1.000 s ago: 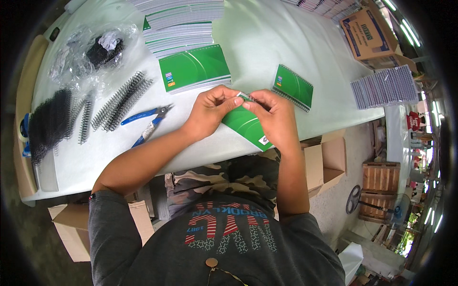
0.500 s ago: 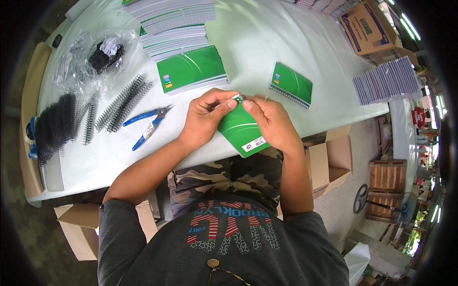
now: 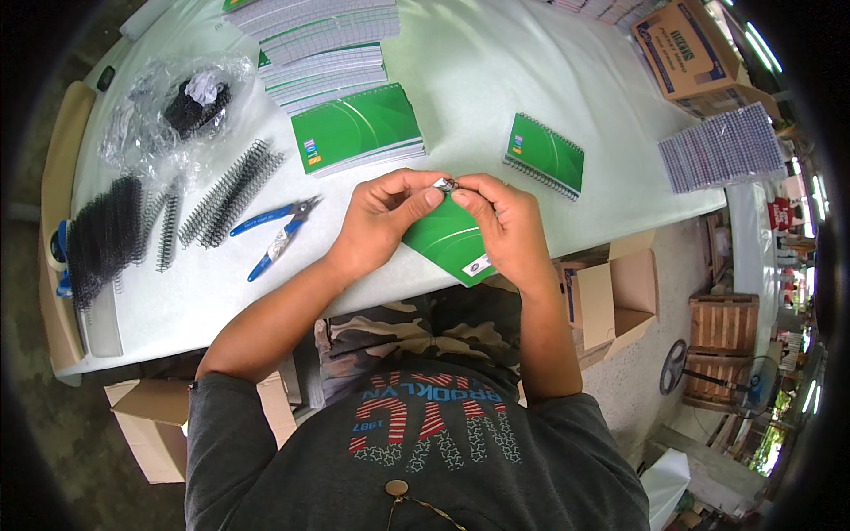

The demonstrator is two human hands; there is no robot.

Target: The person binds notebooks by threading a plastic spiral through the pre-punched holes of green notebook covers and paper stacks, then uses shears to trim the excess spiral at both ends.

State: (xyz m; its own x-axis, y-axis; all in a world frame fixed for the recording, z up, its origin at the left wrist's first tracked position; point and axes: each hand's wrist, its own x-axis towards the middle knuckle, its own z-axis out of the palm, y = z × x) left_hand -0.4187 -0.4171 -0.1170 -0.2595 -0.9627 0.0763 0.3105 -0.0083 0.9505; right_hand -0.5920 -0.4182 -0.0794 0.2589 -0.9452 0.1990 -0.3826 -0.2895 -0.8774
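Observation:
My left hand (image 3: 382, 219) and my right hand (image 3: 501, 223) meet fingertip to fingertip above the near edge of the white table (image 3: 478, 71). Between them they pinch the top corner of a green notebook (image 3: 450, 242), at the end of its wire spine. The notebook hangs tilted below my hands, its lower corner past the table's edge. Blue-handled pliers (image 3: 276, 227) lie on the table just left of my left hand.
A stack of green notebooks (image 3: 356, 129) and one finished spiral notebook (image 3: 545, 156) lie beyond my hands. Black wire spirals (image 3: 232, 191) and a plastic bag (image 3: 173, 108) sit at the left. Paper stacks (image 3: 329, 35) are farther back. Cardboard boxes (image 3: 611, 292) stand below the table.
Both hands have lifted the notebook's corner a little higher and the notebook has swung more upright between them. The rest of the table is unchanged.

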